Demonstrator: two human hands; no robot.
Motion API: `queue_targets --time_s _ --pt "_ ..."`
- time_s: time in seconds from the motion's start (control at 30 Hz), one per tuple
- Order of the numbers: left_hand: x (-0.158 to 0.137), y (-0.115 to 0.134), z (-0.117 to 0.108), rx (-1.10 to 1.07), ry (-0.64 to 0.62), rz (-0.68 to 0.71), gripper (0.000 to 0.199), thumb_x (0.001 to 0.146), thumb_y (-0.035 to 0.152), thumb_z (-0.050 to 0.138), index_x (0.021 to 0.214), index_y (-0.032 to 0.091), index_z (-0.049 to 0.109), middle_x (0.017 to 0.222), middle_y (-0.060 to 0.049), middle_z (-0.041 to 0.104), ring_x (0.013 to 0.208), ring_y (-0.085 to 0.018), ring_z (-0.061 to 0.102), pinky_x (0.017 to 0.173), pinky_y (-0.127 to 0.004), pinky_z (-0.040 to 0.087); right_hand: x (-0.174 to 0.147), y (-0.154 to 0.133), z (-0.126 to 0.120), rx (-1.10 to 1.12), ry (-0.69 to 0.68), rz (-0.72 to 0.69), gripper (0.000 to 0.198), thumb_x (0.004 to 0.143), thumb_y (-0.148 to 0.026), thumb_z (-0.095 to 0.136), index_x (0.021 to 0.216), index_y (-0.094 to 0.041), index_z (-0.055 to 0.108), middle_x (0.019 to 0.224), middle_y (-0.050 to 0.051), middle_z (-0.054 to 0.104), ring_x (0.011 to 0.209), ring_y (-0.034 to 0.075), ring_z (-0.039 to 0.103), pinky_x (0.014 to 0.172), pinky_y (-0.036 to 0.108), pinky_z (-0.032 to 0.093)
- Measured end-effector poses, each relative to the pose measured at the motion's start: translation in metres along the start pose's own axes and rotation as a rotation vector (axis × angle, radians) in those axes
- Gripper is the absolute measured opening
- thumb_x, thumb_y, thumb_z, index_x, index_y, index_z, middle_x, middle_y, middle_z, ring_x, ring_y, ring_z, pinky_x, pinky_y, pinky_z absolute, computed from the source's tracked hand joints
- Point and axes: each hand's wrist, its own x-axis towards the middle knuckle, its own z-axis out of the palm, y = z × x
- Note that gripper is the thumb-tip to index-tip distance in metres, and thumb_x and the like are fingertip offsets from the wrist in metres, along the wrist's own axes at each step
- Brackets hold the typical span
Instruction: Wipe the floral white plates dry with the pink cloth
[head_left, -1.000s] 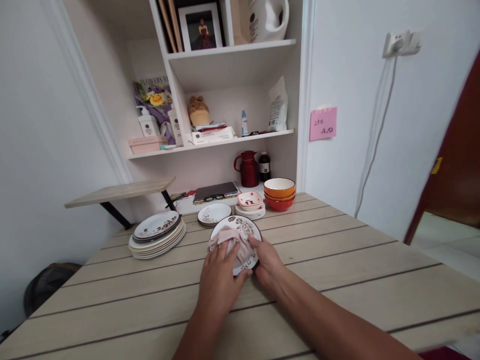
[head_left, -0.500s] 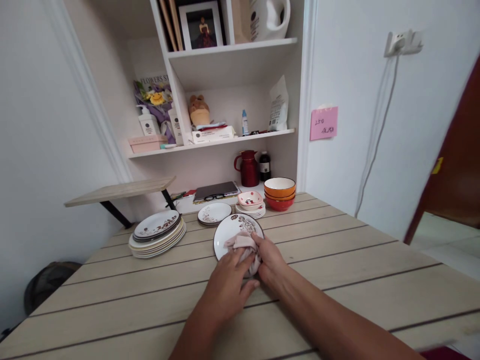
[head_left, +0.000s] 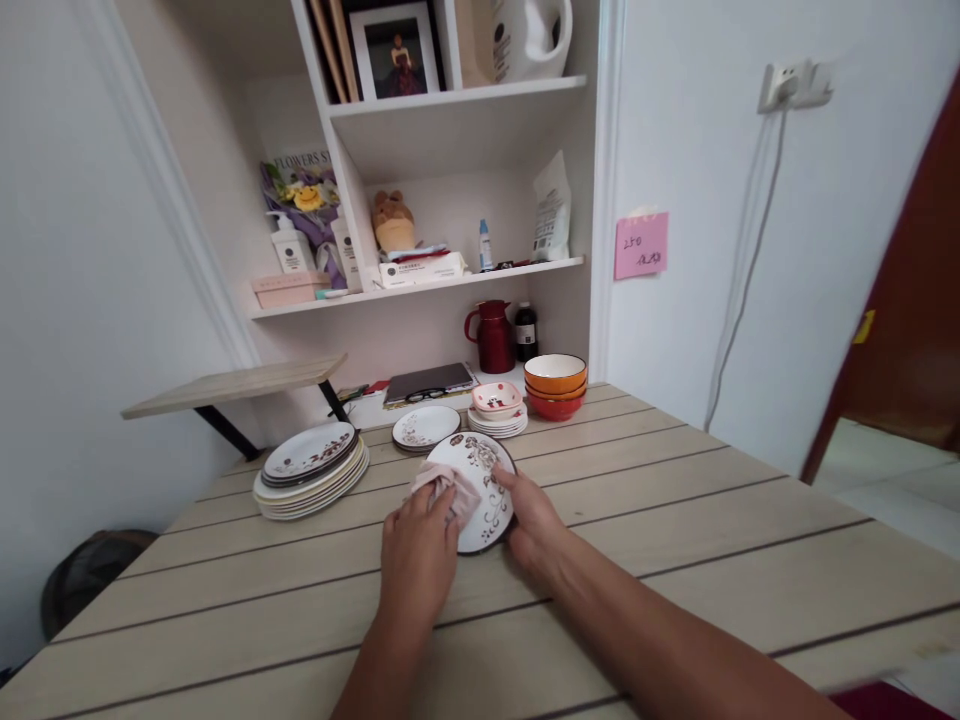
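Note:
A white plate (head_left: 484, 500) with brown flowers and a dark rim is tilted above the table in the head view. My right hand (head_left: 529, 515) grips its right edge, thumb on the face and fingers underneath. My left hand (head_left: 424, 535) presses a pale pink cloth (head_left: 457, 490) against the plate's left side, fingers closed over the cloth. Behind the plate lies a small stack of flowered plates (head_left: 426, 427). To the left stands a taller stack of plates (head_left: 313, 470), the flowered ones on top of cream ones.
Orange and red bowls (head_left: 555, 386) are stacked at the back right, beside small dishes (head_left: 498, 408). Behind them stand a red jug (head_left: 493, 337) and a dark bottle (head_left: 526, 332). Glasses rest by a closed laptop (head_left: 427, 383). A raised wooden shelf (head_left: 236, 385) overhangs the back left.
My left hand has slid the cloth leftwards from the plate's lower middle to its left side, uncovering the flower pattern. My right hand still holds the right edge.

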Motion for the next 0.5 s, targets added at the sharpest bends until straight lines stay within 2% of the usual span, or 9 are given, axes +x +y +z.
queue_targets --time_s 0.07,0.17,0.33,0.5 --pt "-0.001 0.002 0.001 0.009 0.044 0.043 0.033 0.092 0.028 0.042 0.115 0.027 0.065 0.121 -0.008 0.064 0.112 -0.026 0.057 0.095 -0.046 0.037 -0.001 -0.002 0.001 0.012 0.003 0.019 0.022 0.084 -0.019 0.059 0.106 -0.019 0.061 0.079 0.005 0.076 0.068 0.020 0.071 0.065 0.034 0.057" --pt "-0.002 0.007 0.003 -0.028 0.021 0.146 0.029 0.093 0.030 0.040 0.099 0.024 0.068 0.101 -0.006 0.067 0.095 -0.023 0.061 0.086 -0.040 0.040 -0.003 -0.005 0.004 0.027 0.004 0.044 0.024 0.084 -0.019 0.058 0.108 -0.017 0.061 0.078 0.006 0.076 0.066 0.021 0.071 0.064 0.035 0.057" --pt "-0.007 0.019 0.005 -0.091 -0.036 0.334 0.022 0.092 0.030 0.044 0.089 0.022 0.065 0.097 -0.004 0.065 0.085 -0.021 0.058 0.077 -0.035 0.040 -0.012 -0.012 0.010 0.015 0.067 0.089 0.021 0.082 -0.019 0.060 0.103 -0.016 0.061 0.067 0.004 0.074 0.056 0.020 0.069 0.059 0.032 0.056" --pt "-0.009 0.021 0.005 -0.113 -0.025 0.373 0.018 0.091 0.028 0.046 0.087 0.021 0.063 0.095 -0.005 0.064 0.084 -0.021 0.056 0.076 -0.034 0.039 -0.017 -0.014 0.014 0.007 0.074 0.075 0.015 0.082 -0.018 0.061 0.097 -0.017 0.061 0.063 0.002 0.072 0.054 0.019 0.067 0.056 0.030 0.055"
